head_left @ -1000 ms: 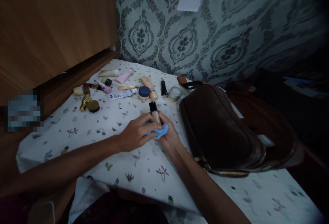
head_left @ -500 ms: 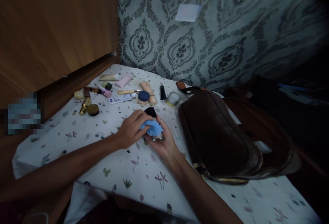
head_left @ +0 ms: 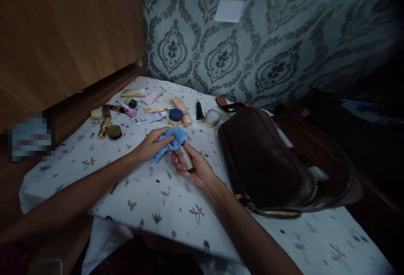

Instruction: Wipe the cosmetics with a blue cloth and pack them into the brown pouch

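My left hand is closed on a blue cloth, which covers the top end of a foundation bottle. Around the bottle's lower part wrap the fingers of my right hand. The bottle is beige, tilted, and held just above the patterned tablecloth. Its cap is hidden under the cloth. Beyond my hands lie a jar with a dark blue lid, a peach tube, a white tube with purple print and a makeup brush.
A brown handbag lies at the right, partly unzipped. Farther back are a small black tube, a grey-lidded jar and a pink tube. At the left are a gold lipstick and a round dark-gold jar. A wooden cabinet borders the table.
The blue cloth has moved from the bottle's lower end to its capped end and spread out. The bottle has turned in my right hand, so its beige side now shows.
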`<state>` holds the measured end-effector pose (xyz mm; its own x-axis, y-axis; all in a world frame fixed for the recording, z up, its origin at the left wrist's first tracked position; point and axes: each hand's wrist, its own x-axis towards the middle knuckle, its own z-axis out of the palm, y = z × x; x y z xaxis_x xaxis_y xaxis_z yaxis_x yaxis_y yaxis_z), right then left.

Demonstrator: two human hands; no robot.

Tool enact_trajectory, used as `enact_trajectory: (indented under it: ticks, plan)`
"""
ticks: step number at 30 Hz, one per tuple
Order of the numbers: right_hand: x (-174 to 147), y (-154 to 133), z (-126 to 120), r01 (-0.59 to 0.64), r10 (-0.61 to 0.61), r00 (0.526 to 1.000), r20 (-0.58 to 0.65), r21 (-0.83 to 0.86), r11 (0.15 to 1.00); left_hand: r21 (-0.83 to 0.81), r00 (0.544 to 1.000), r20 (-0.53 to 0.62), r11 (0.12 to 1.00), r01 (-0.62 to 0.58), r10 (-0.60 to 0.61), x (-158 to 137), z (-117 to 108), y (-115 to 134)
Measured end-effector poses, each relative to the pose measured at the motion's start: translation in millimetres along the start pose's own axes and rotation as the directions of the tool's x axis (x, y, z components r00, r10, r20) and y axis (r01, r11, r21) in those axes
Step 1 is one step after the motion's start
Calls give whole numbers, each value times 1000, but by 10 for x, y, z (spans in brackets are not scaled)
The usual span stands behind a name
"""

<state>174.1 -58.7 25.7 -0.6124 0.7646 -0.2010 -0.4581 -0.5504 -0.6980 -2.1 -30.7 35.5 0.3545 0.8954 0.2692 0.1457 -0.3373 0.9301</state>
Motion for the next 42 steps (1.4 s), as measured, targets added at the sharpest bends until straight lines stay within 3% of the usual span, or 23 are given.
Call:
enact_trajectory:
  ticks: [8,13,16,20,25,27,32,35,40,42]
  plan:
    - [20,46,13,94,-100,994,-38,-144,985,-34,999,23,999,32,-31,-14,-37,2]
    - [64,122,-44,213,-250,965,-71,-339,916,-69,997,38,995,73,-70,-26,-9,38]
    - [80,131,-84,284,-363,930,-61,-509,813,-24,999,0,999,39,-39,-32,12,71]
    - [42,52,-127,367,-529,848,16,-739,566,-3,999,-37,1000,-1,1,-23,16,103]
    - [-150,-85,-113,269,-464,886,11,-826,495,-51,997,-17,995,81,-82,-32,82,133]
    - [-241,-125,-110,259,-481,877,-9,-834,488,-5,996,4,996,91,-91,-61,149,95]
    - [-474,-175,-115,268,-489,872,0,-836,478,242,975,201,960,-141,92,-165,322,-66]
    - [-620,-196,-100,279,-508,861,42,-873,400,311,959,245,925,-217,143,-177,365,-93]
    - [-796,-238,-64,236,-506,855,116,-955,180,336,950,287,916,-217,120,-121,385,-46]
    - [-838,-244,-61,235,-496,859,129,-959,158,332,947,300,919,-213,111,-101,396,0]
